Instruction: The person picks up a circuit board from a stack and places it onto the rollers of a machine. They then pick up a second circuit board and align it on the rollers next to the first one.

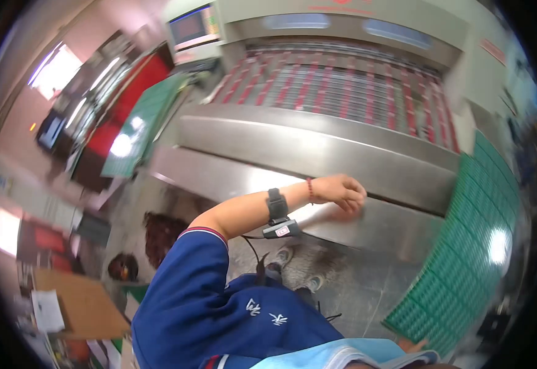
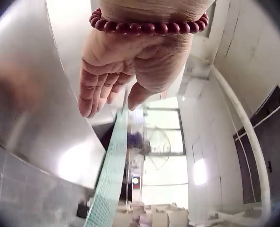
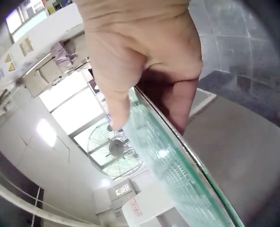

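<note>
The green panel (image 1: pixel 465 252) is held at its edge by the right hand (image 3: pixel 144 52) — thumb laid along one face, the fingers closed round behind the other. It is seen at the right side of the metal ledge (image 1: pixel 317 144), in front of the machine (image 1: pixel 354 21). Nothing is gripped by the left hand (image 1: pixel 340 192), whose fingers are left loose and gently bent above the ledge; whether the metal is touched cannot be told. A beaded bracelet (image 2: pixel 149 28) is worn on that wrist.
</note>
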{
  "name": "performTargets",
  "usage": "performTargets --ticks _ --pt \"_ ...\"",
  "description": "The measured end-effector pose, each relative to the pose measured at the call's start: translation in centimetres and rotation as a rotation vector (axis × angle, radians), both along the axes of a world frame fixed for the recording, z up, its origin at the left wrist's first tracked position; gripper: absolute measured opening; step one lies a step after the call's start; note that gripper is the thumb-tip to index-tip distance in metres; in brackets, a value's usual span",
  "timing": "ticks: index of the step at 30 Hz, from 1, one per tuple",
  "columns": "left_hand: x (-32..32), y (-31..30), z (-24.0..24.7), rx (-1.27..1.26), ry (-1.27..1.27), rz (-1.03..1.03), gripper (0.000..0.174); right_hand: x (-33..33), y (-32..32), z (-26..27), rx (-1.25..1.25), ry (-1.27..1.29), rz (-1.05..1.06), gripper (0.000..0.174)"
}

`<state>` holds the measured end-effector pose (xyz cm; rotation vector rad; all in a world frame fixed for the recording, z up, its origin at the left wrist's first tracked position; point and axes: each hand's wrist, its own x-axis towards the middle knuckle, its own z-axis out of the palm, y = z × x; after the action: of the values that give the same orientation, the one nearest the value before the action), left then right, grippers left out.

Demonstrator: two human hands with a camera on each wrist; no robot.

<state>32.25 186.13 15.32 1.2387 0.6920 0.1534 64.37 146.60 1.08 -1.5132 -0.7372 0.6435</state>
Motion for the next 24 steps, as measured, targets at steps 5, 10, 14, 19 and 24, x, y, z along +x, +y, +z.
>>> performTargets --ticks 5,10,14,19,24 --pt "-19.7 -0.2 -1.3 0.088 0.087 0.658 0.030 0.9 1.6 -4.0 0.017 0.036 0.113 0.049" --pt "-37.3 -5.1 -2.8 0.058 -0.010 1.211 0.024 1.8 5.5 -6.5 0.041 0.043 0.180 0.048" --pt "-49.2 -8.8 -4.6 0.125 -0.012 1.573 0.022 0.0 9.4 -7.4 0.051 0.036 0.200 0.048" --pt "-65.8 -10.6 -9.1 0.078 -0.110 1.935 0.019 -5.2 15.9 -6.3 0.048 -0.002 0.219 0.048" --pt "-74.1 -9.5 -10.1 -0.021 -0.197 2.131 0.033 -7.9 20.0 -1.1 0.008 -0.071 0.230 0.047"
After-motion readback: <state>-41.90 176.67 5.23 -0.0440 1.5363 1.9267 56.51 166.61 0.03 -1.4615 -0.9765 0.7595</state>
